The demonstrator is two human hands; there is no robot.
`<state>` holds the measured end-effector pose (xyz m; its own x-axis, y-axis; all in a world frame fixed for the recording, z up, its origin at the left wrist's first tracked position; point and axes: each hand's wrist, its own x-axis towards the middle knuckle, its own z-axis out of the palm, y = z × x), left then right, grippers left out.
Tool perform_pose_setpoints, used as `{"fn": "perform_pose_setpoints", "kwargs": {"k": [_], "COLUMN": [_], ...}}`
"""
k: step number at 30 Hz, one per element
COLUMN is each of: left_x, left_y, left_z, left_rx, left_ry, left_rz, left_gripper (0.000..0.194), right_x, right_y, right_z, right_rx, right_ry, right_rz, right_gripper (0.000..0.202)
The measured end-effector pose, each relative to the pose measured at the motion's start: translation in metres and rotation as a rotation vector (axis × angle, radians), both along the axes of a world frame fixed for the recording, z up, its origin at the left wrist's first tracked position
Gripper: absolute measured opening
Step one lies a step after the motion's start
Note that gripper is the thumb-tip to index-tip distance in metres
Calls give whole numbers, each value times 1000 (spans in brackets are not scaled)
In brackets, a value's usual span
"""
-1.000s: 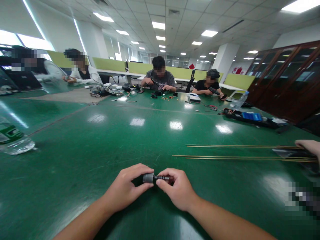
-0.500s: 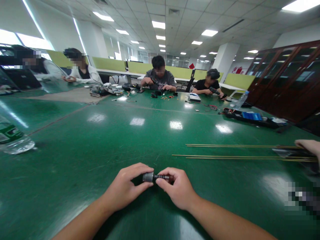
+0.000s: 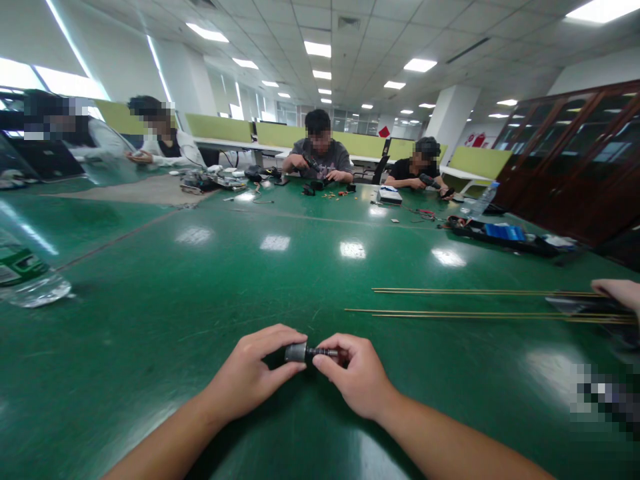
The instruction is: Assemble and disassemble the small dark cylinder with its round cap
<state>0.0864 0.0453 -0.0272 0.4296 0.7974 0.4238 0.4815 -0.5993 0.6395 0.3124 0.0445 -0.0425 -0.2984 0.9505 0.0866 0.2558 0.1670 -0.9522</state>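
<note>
Lower centre of frame: my left hand has thumb and fingers clamped on the grey cylinder; my right hand pinches the ribbed shaft at its right end. Progress: cylinder and shaft line up, look joined. Can't tell if they're locked or loose. Both are in hand, not set down, so I'd call it mid-job. Thin gold rods, right of frame, lie apart from my fingers.

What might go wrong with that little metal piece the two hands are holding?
The left hand pinches the small grey metal cylinder, so it might slip; being round, it could roll across the glossy green tabletop. The right hand might tilt the slim dark ridged shaft it holds.
</note>
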Motion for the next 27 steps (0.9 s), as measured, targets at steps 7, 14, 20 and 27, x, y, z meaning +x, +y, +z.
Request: {"fn": "perform_pose_setpoints", "kwargs": {"k": [7, 14, 20, 27], "left_x": [2, 0, 0, 0], "left_y": [0, 0, 0, 0], "left_z": [2, 0, -1, -1], "left_rx": [18, 10, 14, 13], "left_ry": [-11, -1, 1, 12], "left_rz": [-5, -6, 0, -1], "left_gripper": [26, 27, 29, 28], "right_x": [1, 0, 0, 0], "right_y": [0, 0, 0, -1], "right_z": [0, -1, 2, 3], "right_rx": [15, 21, 20, 32], "right_ry": [-10, -19, -16, -27], "right_rz": [-7, -14, -8, -13], "right_gripper": [18, 16, 16, 15]}}
